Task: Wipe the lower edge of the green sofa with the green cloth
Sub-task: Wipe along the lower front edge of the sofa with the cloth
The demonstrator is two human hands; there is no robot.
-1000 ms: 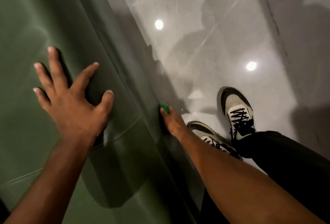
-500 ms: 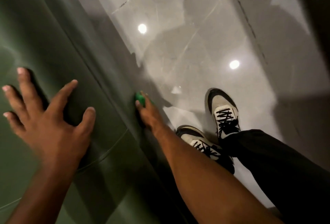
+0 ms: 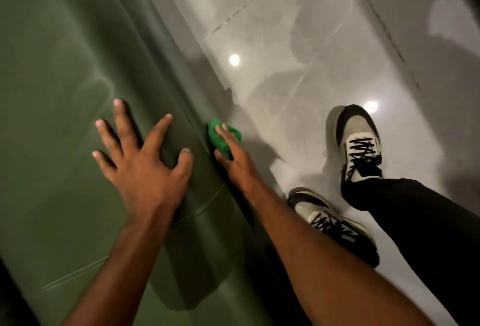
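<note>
Right hand (image 3: 233,155) has slid the bunched green cloth (image 3: 220,136) forward along the green sofa (image 3: 65,52)'s lower edge, which runs diagonally ahead; left hand (image 3: 145,167) rests splayed, empty.

Smooth leathery sofa (image 3: 65,71), glossy floor (image 3: 298,26)

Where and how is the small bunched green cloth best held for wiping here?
Over its bunched middle, from the floor side: the small bunched green cloth lies wadded against the dark green leather sofa, so the right hand pressing it flat with fingers on top looks a sound grip.
</note>
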